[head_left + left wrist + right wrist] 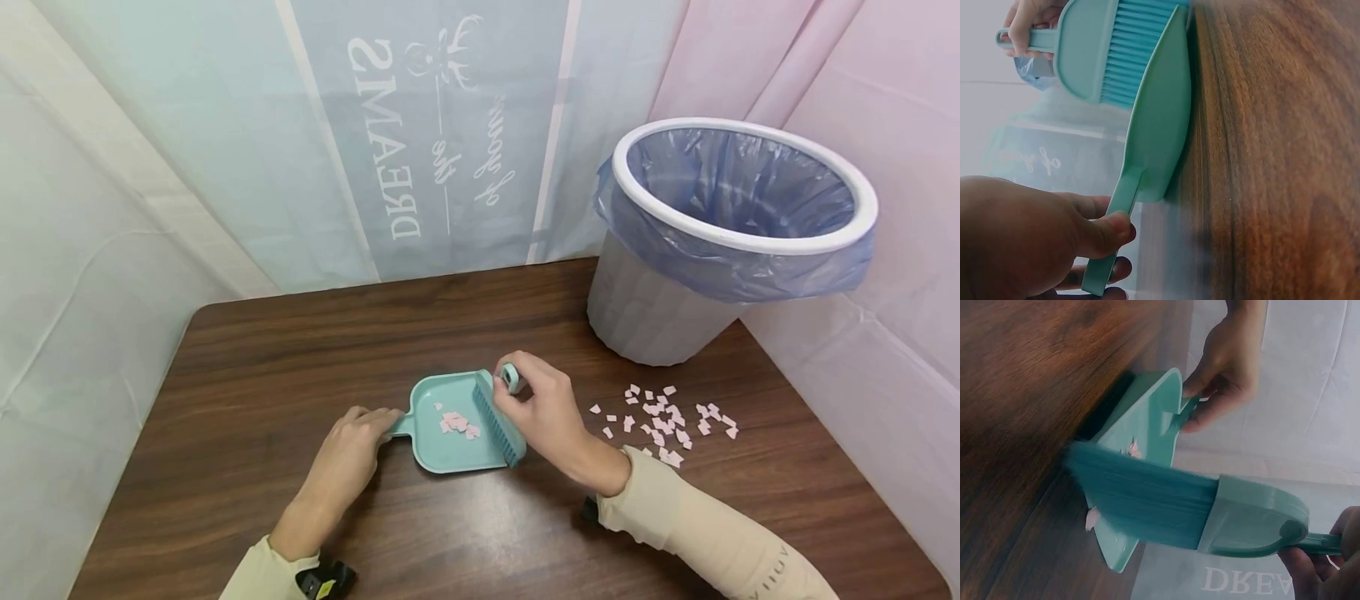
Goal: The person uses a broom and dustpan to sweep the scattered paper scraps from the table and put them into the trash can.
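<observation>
My left hand (352, 450) grips the handle of a teal dustpan (442, 389), thumb on one side in the left wrist view. Pink paper scraps (454, 422) lie in a small heap on the pan's floor. In my right hand (546, 408) is the handle of a matching hand brush (491, 417). Its blue-green bristles (1141, 494) point down at the pan's open front edge. One pink scrap (1092, 519) shows beside the bristles near that edge in the right wrist view.
More pink scraps (663, 421) are scattered on the brown wooden table (315, 350), right of my right hand. A grey bin (645, 308) with a blue liner (675, 258) and a white rim stands at the back right. Printed curtains (450, 167) hang behind.
</observation>
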The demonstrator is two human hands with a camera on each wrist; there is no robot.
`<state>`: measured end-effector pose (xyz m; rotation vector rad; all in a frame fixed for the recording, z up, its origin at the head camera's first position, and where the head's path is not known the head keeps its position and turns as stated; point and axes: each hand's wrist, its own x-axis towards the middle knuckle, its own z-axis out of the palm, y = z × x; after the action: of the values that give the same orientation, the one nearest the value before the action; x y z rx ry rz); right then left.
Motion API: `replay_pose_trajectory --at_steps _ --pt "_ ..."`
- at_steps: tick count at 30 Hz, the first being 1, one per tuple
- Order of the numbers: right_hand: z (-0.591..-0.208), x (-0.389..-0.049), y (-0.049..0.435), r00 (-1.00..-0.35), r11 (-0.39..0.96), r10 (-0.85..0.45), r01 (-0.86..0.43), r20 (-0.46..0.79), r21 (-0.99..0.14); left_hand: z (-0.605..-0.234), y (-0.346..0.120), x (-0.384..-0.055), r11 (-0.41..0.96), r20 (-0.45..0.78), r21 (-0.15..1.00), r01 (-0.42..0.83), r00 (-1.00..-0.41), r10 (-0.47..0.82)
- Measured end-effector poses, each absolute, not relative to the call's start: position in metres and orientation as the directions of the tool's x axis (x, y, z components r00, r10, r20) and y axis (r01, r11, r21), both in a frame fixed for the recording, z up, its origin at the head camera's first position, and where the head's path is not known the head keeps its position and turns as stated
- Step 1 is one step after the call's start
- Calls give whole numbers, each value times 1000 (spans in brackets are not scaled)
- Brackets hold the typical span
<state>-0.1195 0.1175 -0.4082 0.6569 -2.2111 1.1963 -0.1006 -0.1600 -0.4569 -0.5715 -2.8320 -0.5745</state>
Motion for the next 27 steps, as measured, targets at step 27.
replay_pose_trajectory --at_steps 27 --pt "-407 -117 115 -721 485 -205 -662 662 -571 -456 -160 -101 856 256 328 400 -910 327"
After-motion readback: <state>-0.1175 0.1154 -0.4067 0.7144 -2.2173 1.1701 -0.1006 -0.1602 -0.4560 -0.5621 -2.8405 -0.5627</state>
